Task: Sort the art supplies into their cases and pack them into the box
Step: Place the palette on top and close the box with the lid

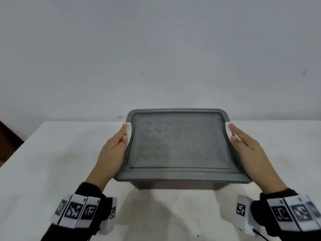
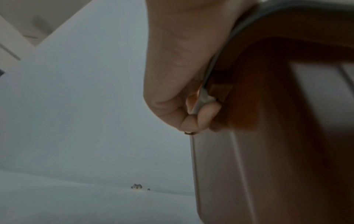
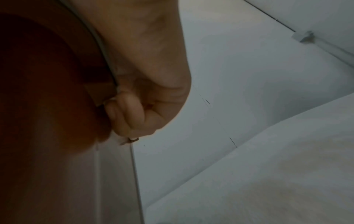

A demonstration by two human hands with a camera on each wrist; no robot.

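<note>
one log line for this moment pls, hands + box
box: on table, lid on | left hand: grips left latch | right hand: grips right latch

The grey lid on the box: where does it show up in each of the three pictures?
Head: lid fills the centre, a hand at each side.
Left wrist: only its rim, upper right, beside the left hand.
Right wrist: only its rim, upper left, beside the right hand.
Shared landmark: the white table.

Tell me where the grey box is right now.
In the head view the box sits lid-on at the middle of the white table, near the wall, gripped between the left hand and right hand.
</note>
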